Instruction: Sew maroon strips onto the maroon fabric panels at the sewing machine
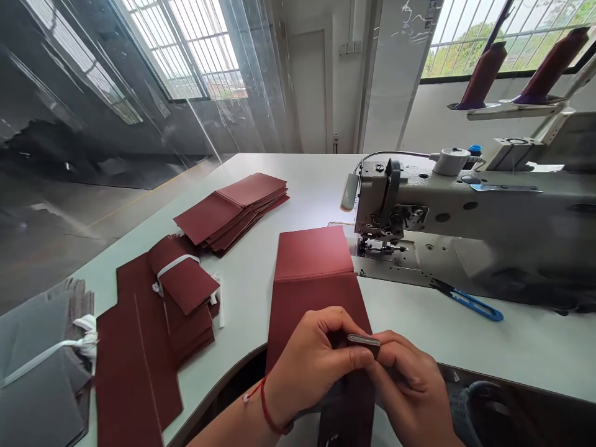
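Note:
Above the table's near edge, my left hand pinches a small folded piece of dark maroon leather-like material between thumb and fingers. Its pale, layered edge faces up. My right hand closes on the same piece from the right side, fingertips near the left thumb. Under both hands lies a long maroon panel with a stitched line across it, running from beside the sewing machine toward me. A darker maroon part hangs below the hands; whether it joins the held piece is hidden.
Maroon panels are stacked at the back left. Nearer sit a tied maroon bundle, a large maroon sheet and a tied grey bundle. Blue-handled thread snips lie by the machine. Maroon thread cones stand behind.

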Demonstrator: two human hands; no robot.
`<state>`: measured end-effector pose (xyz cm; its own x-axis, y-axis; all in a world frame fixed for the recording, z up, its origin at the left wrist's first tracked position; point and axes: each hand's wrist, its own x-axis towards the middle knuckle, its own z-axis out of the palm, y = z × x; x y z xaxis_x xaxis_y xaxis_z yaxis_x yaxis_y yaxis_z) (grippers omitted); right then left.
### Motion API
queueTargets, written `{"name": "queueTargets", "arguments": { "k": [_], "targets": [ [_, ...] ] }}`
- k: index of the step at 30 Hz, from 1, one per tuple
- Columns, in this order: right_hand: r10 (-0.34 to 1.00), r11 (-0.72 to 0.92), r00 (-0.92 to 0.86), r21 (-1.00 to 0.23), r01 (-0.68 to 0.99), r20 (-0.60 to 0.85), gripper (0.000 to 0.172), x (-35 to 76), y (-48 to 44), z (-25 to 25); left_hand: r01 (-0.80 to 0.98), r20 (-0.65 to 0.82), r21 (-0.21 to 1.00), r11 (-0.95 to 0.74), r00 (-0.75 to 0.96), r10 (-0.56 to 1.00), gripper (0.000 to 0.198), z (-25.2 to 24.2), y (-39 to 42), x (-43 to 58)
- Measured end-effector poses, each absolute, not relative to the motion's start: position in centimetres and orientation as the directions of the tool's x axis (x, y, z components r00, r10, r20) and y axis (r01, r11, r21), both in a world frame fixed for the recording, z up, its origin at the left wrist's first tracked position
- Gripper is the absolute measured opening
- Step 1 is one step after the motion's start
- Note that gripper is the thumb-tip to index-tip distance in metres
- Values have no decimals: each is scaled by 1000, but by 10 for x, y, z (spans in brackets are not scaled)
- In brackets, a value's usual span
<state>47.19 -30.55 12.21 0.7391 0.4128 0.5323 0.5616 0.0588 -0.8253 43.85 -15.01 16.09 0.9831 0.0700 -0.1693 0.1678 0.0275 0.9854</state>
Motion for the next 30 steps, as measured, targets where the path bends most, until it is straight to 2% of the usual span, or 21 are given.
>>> {"name": "queueTargets", "arguments": {
  "k": [4, 8, 10, 12, 14, 15, 19, 23, 27, 30],
  "targets": [
    [414, 51, 736, -820, 570, 536, 25, 472, -303, 115, 199, -200, 980, 11, 977, 70, 12, 159, -150, 439],
    [412, -26, 802, -874, 485, 433, 21, 480, -297, 98, 186, -187, 982, 26, 976, 110, 14, 156, -142, 456],
    [521, -107, 771, -867, 486, 368, 18, 495, -289, 96, 135, -130, 991, -23, 982, 139, 17, 154, -129, 482],
    [671, -212, 681, -804, 556, 295, 11, 524, -275, 100, 90, -59, 978, -189, 984, 165, 21, 150, -110, 522],
    [680, -325, 693, -750, 577, 239, 7, 563, -256, 105, 91, -5, 885, -457, 983, 185, 25, 140, -87, 570],
    [665, -355, 713, -746, 564, 223, 7, 585, -245, 105, 96, 12, 841, -532, 980, 197, 25, 134, -77, 594],
    [590, -508, 798, -710, 487, 125, 10, 657, -201, 84, 138, 78, 686, -715, 962, 261, 20, 98, -47, 665],
    [542, -602, 835, -651, 463, 93, 19, 676, -178, 51, 165, 176, 504, -848, 941, 287, 7, 64, -42, 681],
    [653, -535, 738, -586, 608, 169, 13, 660, -204, 45, 119, 255, 341, -932, 943, 214, 13, 55, -48, 674],
    [833, -340, 505, -511, 789, 227, 15, 656, -244, 55, 38, 238, 250, -968, 966, 100, 20, 56, -49, 667]
  ]
}}
